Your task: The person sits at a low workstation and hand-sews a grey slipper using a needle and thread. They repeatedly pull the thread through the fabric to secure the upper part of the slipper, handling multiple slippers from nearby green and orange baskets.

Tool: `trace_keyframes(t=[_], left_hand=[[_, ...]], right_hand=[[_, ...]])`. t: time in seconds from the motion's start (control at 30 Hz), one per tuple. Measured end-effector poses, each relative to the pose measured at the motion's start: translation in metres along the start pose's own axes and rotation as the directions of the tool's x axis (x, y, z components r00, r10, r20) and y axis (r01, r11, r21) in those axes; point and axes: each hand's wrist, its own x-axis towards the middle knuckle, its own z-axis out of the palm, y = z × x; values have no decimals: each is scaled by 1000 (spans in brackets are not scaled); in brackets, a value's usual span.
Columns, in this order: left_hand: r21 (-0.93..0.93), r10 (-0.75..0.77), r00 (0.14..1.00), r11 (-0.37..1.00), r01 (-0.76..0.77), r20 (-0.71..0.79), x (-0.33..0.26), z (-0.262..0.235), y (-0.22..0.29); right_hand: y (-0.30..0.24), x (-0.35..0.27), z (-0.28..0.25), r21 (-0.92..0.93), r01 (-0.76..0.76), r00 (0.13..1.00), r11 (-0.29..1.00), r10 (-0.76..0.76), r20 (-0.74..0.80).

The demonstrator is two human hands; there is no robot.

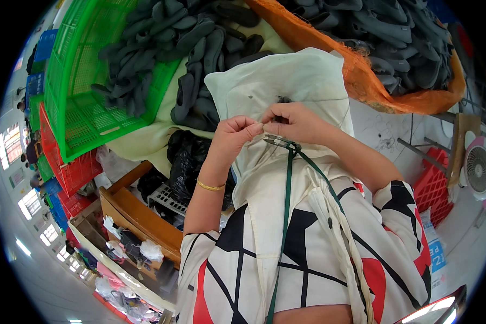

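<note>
My left hand (236, 133) and my right hand (294, 122) meet above my lap, thumbs and fingertips pinched close together. What lies between the fingertips is too small to make out. A little dark piece (283, 99) shows just behind my right hand's fingers. Beneath that hand are small metal thread snips (276, 141), blades toward the left, tied to a dark green cord (288, 202). Whether the right hand touches the snips, I cannot tell. An off-white cloth (275, 73) spreads under both hands, over my lap.
Dark grey shoe-shaped pieces (200, 46) heap over a tipped green crate (73, 92) at the left. More fill an orange sack (378, 100) at the far right. A black plastic bag (191, 156) and wooden furniture (140, 216) stand left; a fan (476, 168) and red crate (434, 189) right.
</note>
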Motion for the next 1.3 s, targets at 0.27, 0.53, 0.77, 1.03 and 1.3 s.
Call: trace_keyframes(t=[0.27, 0.53, 0.77, 1.03, 1.3], left_hand=[[198, 361, 900, 927, -319, -244, -1, 0, -11], [524, 518, 854, 744, -415, -59, -4, -2, -7], [-37, 194, 962, 978, -205, -191, 6, 2, -15], [-42, 218, 902, 967, -251, -373, 12, 42, -14], [-485, -112, 984, 859, 164, 136, -2, 17, -10]], right_hand=[[-3, 2, -4, 251, -186, 982, 950, 184, 32], [-9, 4, -2, 255, -230, 973, 939, 222, 59], [0, 0, 7, -142, -1, 986, 990, -22, -166], [-1, -9, 27, -383, 227, 942, 895, -301, -146], [-2, 0, -1, 32, -85, 991, 996, 88, -96]])
